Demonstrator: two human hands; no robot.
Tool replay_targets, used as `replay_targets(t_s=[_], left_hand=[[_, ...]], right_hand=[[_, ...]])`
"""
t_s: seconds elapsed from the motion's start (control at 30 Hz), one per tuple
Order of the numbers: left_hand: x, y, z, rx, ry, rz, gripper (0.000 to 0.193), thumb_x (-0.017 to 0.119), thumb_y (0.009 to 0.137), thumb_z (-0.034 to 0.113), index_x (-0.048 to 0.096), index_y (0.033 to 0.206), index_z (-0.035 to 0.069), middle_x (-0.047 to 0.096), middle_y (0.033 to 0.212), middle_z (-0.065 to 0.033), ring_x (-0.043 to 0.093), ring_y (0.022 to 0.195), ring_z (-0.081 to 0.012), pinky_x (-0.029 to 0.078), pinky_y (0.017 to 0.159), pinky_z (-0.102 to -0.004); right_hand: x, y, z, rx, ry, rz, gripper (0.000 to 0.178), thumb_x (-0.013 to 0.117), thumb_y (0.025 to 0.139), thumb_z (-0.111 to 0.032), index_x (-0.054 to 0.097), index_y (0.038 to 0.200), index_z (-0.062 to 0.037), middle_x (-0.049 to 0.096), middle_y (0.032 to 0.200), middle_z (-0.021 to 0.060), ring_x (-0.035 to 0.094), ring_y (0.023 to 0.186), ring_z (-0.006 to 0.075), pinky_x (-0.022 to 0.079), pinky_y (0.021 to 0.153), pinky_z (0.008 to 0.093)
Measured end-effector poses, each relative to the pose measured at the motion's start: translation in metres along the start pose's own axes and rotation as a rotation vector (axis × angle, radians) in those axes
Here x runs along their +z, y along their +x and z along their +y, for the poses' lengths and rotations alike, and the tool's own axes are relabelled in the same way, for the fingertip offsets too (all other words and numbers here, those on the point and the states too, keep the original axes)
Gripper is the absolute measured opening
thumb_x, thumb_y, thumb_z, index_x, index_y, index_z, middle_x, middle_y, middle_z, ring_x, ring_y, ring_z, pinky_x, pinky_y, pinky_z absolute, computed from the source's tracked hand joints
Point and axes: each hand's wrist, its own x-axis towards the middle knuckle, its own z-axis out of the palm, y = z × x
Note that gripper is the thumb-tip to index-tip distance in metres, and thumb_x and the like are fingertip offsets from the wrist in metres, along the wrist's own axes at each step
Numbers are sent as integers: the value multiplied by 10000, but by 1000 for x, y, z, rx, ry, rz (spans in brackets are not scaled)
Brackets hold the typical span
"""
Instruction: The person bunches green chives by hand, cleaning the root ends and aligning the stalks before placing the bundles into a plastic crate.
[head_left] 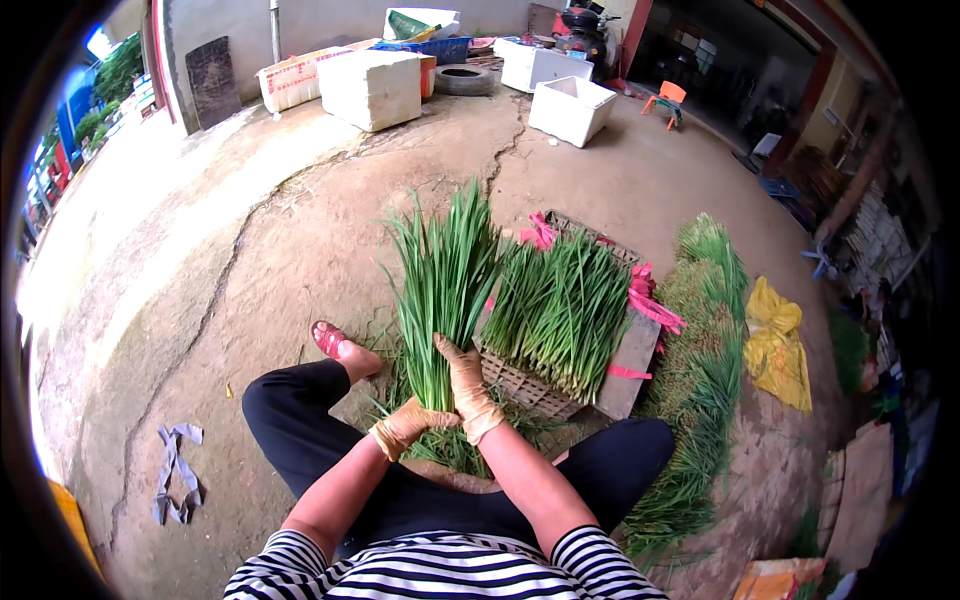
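Note:
A thick bunch of long green chives stands upright in front of me, leaf tips pointing away. My left hand, in a tan glove, is closed around the cut ends at the bottom. Higher up, my right hand, gloved the same way, wraps the bunch's right side with the thumb up. Just to the right, more chives lie in a neat layer on an upturned plastic crate with a board. Pink ribbons hang about the crate's edges.
A long heap of chives lies to the right, beside a yellow plastic sack. Grey cloth strips are on the concrete at left. White foam boxes, a tyre and a small orange chair stand at the back.

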Motion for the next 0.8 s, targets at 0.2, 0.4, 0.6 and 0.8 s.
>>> replay_targets(t_s=[0.2, 0.4, 0.6, 0.8], left_hand=[[-13, -7, 22, -66, -179, 188, 416, 659, 694, 44, 522, 1087, 64, 576, 827, -35, 540, 694, -124, 471, 636, -273], [-68, -20, 50, -40, 51, 288, 218, 661, 683, 59, 568, 878, 39, 558, 736, -27, 529, 641, -135, 474, 603, -289], [-76, -8, 57, 66, 753, 358, 330, 649, 634, 87, 539, 944, 50, 586, 681, -77, 560, 509, -158, 456, 470, -275], [-22, -12, 36, 81, 1358, 875, 635, 639, 682, 233, 342, 1222, 80, 604, 744, -201, 610, 708, -345, 479, 621, -433]], right_hand=[[-2, 9, -38, 25, -496, -427, 748, 564, 770, -551, 404, 1235, 13, 484, 1191, 127, 406, 1127, 231, 260, 988, 330], [-68, 4, -3, 219, -2029, -685, 429, 620, 772, -353, 582, 1124, -110, 610, 1038, 131, 575, 970, 235, 427, 854, 320], [14, -11, 31, 362, -156, -476, 754, 760, 664, -356, 419, 1247, -20, 525, 1128, 40, 481, 1017, 137, 363, 898, 284], [47, -2, 47, 174, 272, -41, 475, 747, 683, -187, 536, 1084, -45, 554, 975, -1, 507, 875, 140, 412, 814, 285]])
